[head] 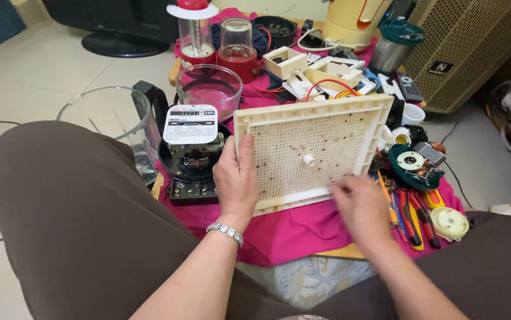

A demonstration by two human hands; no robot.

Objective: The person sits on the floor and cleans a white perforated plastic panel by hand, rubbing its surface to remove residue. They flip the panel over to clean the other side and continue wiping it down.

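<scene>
A square cream plastic perforated tray (314,148) with red stains and a small central peg is held tilted up over a low table covered in a magenta cloth (294,231). My left hand (236,178), with a silver bracelet on the wrist, grips the tray's left edge. My right hand (359,204) is blurred at the tray's lower right edge, fingers touching its rim. A black electric meter (193,154) with a white label stands just left of the tray.
Pliers and screwdrivers (412,213) lie to the right beside a teal round part (412,166) and a cream disc (449,223). Behind are a glass bowl (210,89), blender jars, cream boxes with wires and a steel jug. A clear jug (110,118) stands left. My knees flank the table.
</scene>
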